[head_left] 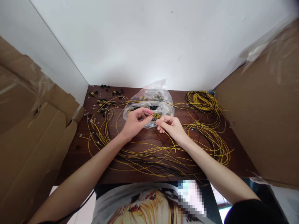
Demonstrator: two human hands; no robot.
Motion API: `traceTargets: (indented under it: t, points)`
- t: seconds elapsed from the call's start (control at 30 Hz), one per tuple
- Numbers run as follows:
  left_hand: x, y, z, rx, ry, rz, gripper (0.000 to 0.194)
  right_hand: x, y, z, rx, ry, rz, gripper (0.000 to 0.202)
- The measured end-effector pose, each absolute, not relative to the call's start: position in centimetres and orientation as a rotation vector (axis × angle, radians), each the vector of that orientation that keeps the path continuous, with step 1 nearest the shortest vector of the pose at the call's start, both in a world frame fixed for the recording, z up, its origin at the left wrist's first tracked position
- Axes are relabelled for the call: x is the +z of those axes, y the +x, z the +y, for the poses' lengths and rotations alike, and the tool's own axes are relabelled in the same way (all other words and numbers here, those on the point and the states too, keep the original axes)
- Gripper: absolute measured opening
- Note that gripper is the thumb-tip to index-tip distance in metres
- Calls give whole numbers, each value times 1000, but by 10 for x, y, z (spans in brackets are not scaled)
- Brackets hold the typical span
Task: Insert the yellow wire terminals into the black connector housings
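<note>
Dark table (240, 163), clear bag (149, 104), apparently connectors (157, 115) inside

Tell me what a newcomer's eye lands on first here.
Yellow wires, bright against the dark table, sweep across its near half, with a coil at the back right. Next, the left hand and right hand nearly meet mid-table, fingertips close around a thin wire, by a clear bag. Cardboard flanks both sides.

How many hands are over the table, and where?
2. The left hand overlaps the left part of the clear bag in view; the right hand is close beside it, to the right. No other hand shows.
</note>
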State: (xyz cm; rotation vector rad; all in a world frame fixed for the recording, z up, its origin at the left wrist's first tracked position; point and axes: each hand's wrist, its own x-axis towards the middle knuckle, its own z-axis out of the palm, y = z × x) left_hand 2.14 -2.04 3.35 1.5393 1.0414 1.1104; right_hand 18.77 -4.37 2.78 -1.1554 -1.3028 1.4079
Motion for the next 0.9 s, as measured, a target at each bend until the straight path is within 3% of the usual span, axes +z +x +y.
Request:
traceTargets:
  t: [0.53,0.77,0.9]
  points:
    - [33,19,-21,1114,1778,1024,12,28,188,-44,1382,-1185,-1351,34]
    - [29,20,-19,1101,1595,1019,28,29,187,-44,1398,-1146,-1345,34]
    - [32,22,-21,1017,1595,986,17,31,187,-45,1377,-1118,-1382,34]
